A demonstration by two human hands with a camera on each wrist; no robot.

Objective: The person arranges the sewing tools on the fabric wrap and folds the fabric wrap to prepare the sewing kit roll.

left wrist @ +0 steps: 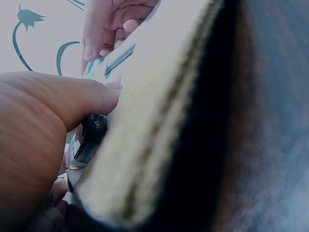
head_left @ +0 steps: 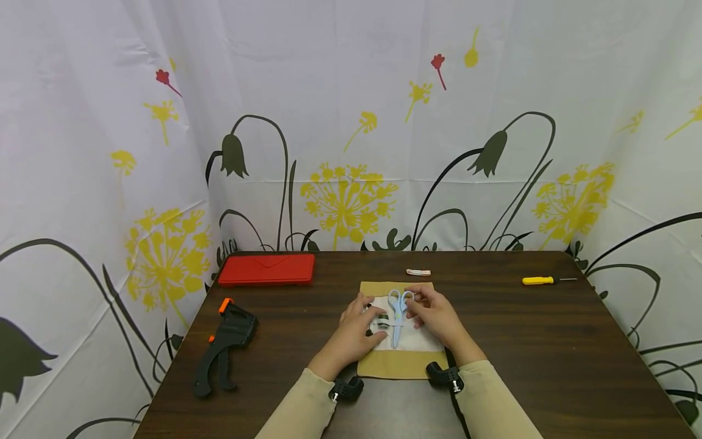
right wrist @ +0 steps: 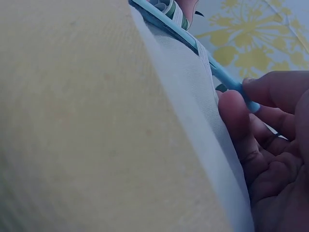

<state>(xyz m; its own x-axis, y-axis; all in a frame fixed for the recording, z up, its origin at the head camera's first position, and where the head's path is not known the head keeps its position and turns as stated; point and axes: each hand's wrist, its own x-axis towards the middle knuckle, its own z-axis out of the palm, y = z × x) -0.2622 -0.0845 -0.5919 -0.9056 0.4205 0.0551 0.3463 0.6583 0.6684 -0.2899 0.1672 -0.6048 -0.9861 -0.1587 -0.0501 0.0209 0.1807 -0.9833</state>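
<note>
A tan-and-white cloth organizer [head_left: 402,364] lies spread on the table. Light-blue scissors [head_left: 397,326] lie on its white middle, with a white elastic band across them. My right hand [head_left: 436,314] pinches a handle of the scissors between thumb and fingers; the right wrist view shows the blue handle [right wrist: 224,79] beyond the band. My left hand [head_left: 353,332] grips the organizer's left side, thumb on top and fingers beyond the edge. Beside that thumb is a small roll [head_left: 382,321] under the elastic. A black rounded thing [left wrist: 94,130] shows below the thumb; its kind is unclear.
A red case [head_left: 267,269] stands at the back left, with a black bar clamp [head_left: 227,344] in front of it. A small white-and-red tool [head_left: 418,272] lies behind the organizer. A yellow-handled screwdriver [head_left: 540,280] is at the back right. A patterned curtain [head_left: 351,110] hangs behind.
</note>
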